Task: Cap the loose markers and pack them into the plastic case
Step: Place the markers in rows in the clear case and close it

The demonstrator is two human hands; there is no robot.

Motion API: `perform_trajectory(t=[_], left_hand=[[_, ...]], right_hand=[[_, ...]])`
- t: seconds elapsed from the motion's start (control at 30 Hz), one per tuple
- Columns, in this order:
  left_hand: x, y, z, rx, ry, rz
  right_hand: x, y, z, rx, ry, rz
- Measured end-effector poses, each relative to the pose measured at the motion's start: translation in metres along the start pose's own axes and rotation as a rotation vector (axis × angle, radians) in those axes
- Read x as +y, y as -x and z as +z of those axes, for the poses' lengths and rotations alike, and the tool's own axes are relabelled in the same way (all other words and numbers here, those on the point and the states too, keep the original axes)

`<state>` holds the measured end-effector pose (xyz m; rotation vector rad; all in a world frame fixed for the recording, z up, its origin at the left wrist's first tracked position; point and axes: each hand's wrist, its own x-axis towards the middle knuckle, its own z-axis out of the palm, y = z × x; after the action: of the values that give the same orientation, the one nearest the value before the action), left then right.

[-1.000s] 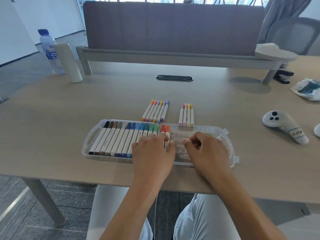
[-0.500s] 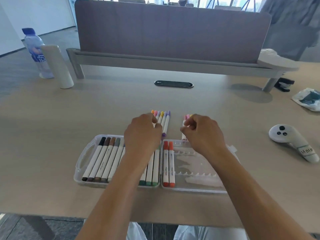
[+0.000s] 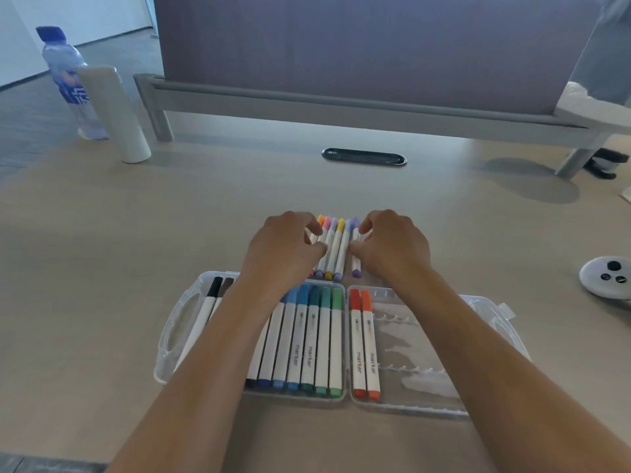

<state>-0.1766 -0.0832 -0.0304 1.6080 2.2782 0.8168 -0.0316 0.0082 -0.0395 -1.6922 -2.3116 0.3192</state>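
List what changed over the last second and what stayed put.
Both hands left the plastic case and reached forward: left hand and right hand now bracket the loose markers. No firm grip is visible. The packed markers stayed put.

Both hands reach past the open plastic case [image 3: 177, 322] to 6 loose pastel markers [image 3: 336, 249]; left hand [image 3: 283, 247] and right hand [image 3: 392, 247] flank them, fingers curled, seemingly pinching the outermost ones.
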Motion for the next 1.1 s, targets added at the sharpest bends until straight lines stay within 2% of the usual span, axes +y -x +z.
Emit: perform_trajectory(t=[0.1, 0.23, 0.43, 0.57, 0.7, 0.87, 1.1], left_hand=[[0.004, -0.007, 0.003, 0.010, -0.088, 0.008], [0.014, -0.013, 0.013, 0.029, -0.262, 0.016], [0.032, -0.020, 0.027, 0.025, -0.397, -0.035], [0.038, -0.023, 0.033, 0.049, -0.394, -0.057], [0.042, -0.014, 0.027, 0.135, -0.254, -0.080], [0.049, 0.019, 0.016, 0.206, 0.179, -0.103], [0.056, 0.093, 0.009, 0.236, 0.421, -0.158]], right_hand=[[-0.001, -0.002, 0.002, -0.010, 0.093, 0.009], [-0.002, -0.002, 0.000, -0.022, 0.064, 0.031], [0.019, 0.022, -0.035, -0.053, -0.155, 0.055], [0.041, 0.045, -0.051, 0.001, -0.357, 0.080], [0.054, 0.070, -0.054, 0.010, -0.537, 0.072], [0.061, 0.100, -0.049, -0.017, -0.628, 0.075], [0.057, 0.158, -0.041, -0.023, -0.555, 0.020]])
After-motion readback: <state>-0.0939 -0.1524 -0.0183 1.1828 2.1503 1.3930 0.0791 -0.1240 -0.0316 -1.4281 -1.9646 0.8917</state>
